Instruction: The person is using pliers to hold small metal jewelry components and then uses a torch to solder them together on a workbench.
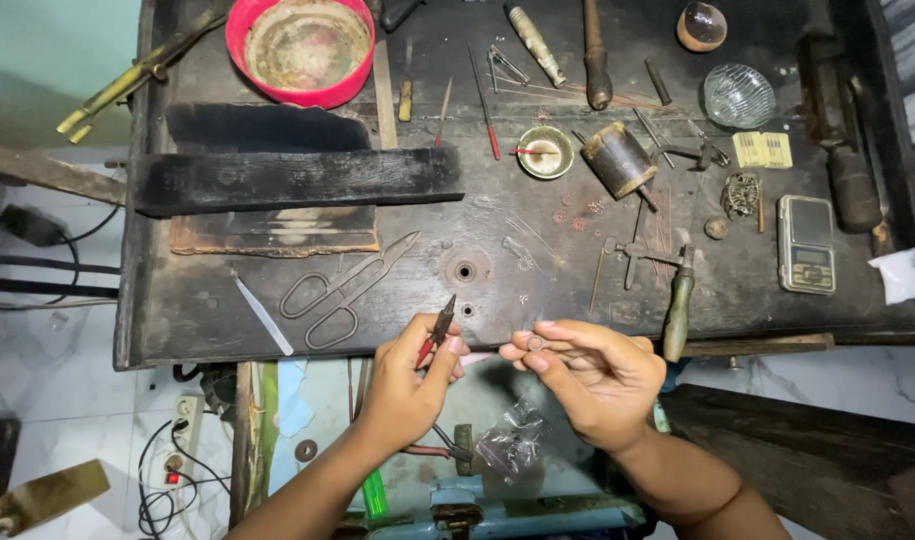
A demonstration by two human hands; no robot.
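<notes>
Right hand [588,375] pinched a small ring [535,343] between thumb and fingertips — held just off the front edge of the dark workbench [228,310]. Left hand [410,385] gripped red-handled pliers [436,333], tips up, near the ring. Scissors [343,290] lay on the bench beyond.

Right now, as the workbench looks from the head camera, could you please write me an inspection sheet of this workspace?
Surface: dark worn wooden bench, scratched and stained.
Job's things: red-handled pliers in the left hand; a small ring-like piece pinched in the right hand.
Clutter: metal shears, red bowl, small brass dish, wooden mallet head, glass dish, pocket scale, green-handled tool, loose beads and wires.
Grippers: both hands bare, at the bench's near edge, close together but apart.
Cables: power strip with wires on the floor.
Surroundings: pale tiled floor; small plastic bag below the hands.
</notes>
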